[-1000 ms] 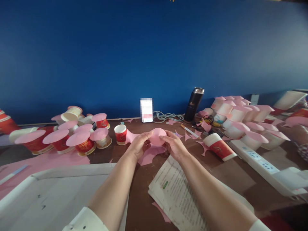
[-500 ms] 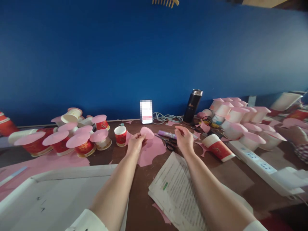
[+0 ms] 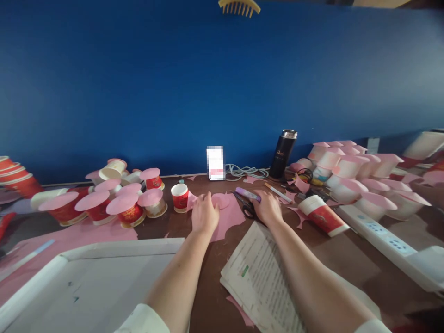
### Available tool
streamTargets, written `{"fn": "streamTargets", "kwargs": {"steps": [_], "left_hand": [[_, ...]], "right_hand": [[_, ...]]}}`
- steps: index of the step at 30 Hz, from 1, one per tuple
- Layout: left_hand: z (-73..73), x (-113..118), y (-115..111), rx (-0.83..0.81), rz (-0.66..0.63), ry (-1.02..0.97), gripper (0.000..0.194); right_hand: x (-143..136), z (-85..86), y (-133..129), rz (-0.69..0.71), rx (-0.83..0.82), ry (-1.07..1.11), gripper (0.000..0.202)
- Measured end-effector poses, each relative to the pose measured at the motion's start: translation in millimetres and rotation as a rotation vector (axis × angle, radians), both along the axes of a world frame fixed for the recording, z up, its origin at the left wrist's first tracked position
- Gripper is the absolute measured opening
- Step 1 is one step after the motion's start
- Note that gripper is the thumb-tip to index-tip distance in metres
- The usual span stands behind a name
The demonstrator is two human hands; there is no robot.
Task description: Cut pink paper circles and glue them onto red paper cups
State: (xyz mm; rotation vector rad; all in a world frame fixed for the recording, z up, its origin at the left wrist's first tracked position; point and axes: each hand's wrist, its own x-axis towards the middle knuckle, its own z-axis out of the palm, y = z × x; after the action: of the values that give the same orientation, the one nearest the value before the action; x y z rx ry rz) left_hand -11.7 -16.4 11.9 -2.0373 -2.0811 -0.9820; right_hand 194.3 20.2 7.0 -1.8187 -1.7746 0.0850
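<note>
My left hand [image 3: 205, 215] is closed, with its fingertips down at the left edge of a small pink paper circle [image 3: 221, 200]. The circle lies flat over a pink paper sheet [image 3: 229, 219] with cut-out curved edges. My right hand [image 3: 268, 208] closes over the right end of a purple tube [image 3: 245, 193], whose exact kind I cannot make out. Black-handled scissors [image 3: 248, 210] lie just below the tube. A red and white paper cup [image 3: 180, 199] stands upright left of my left hand, a pink scrap beside it.
Paper cups with pink discs [image 3: 122, 203] on top crowd the left; more pink-topped cups [image 3: 350, 189] fill the right. A stack of cups [image 3: 322, 215] lies near a power strip [image 3: 381, 236]. A black flask [image 3: 284, 155], printed papers [image 3: 258, 273] and a white tray [image 3: 118, 245] are around.
My left hand has lowered the pink circle onto the sheet. My right hand has come down from above and closed on the purple tube. The view has shifted slightly left.
</note>
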Motion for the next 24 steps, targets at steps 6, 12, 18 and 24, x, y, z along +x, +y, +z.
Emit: {"fn": "streamTargets", "kwargs": {"steps": [6,12,18,24], "left_hand": [[22.0,-7,-5,0.431,0.051,-0.014,0.046],[19.3,-49,9,0.473,0.379,-0.119,0.071],[1.6,-64,20,0.286,0.416,-0.174,0.071],[20.6,-50,6,0.514,0.281,-0.045,0.065]], "right_hand": [[-9,6.7,-6,0.052,0.196,0.370,0.035],[-20,14.5,-14,0.085,0.237,0.614,0.038],[-26,24.4,-20,0.062,0.144,0.915,0.044],[-26,20.2,-18,0.078,0.129,1.029,0.043]]}}
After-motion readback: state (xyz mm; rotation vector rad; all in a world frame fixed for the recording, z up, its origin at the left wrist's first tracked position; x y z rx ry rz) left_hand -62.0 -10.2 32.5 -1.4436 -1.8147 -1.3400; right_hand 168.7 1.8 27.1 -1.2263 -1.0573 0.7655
